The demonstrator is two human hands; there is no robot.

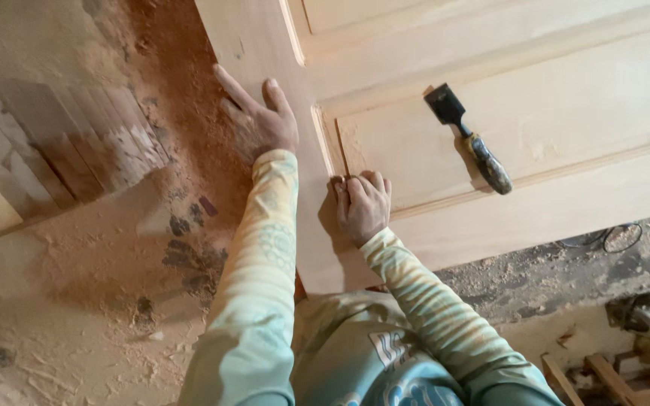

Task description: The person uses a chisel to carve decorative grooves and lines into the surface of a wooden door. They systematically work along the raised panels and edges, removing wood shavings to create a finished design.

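A pale, unfinished wooden door (pixel 566 195) with raised panels lies flat in front of me. My left hand (pixel 259 124) rests flat on its left stile near the edge, fingers apart and holding nothing. My right hand (pixel 362 204) is curled at the lower left corner of a panel's moulding (pixel 326 143). Its fingertips press a small dark scrap (pixel 337 181) against the wood; what the scrap is I cannot tell. A chisel (pixel 469 141) with a dark blade and a mottled handle lies on the panel to the right, apart from both hands.
Reddish sawdust (pixel 114 263) covers the floor on the left, beside a row of worn wooden slats (pixel 77 150). A power tool (pixel 648 312) and a black cable (pixel 618 237) lie at the lower right, near some wooden strips (pixel 603 376).
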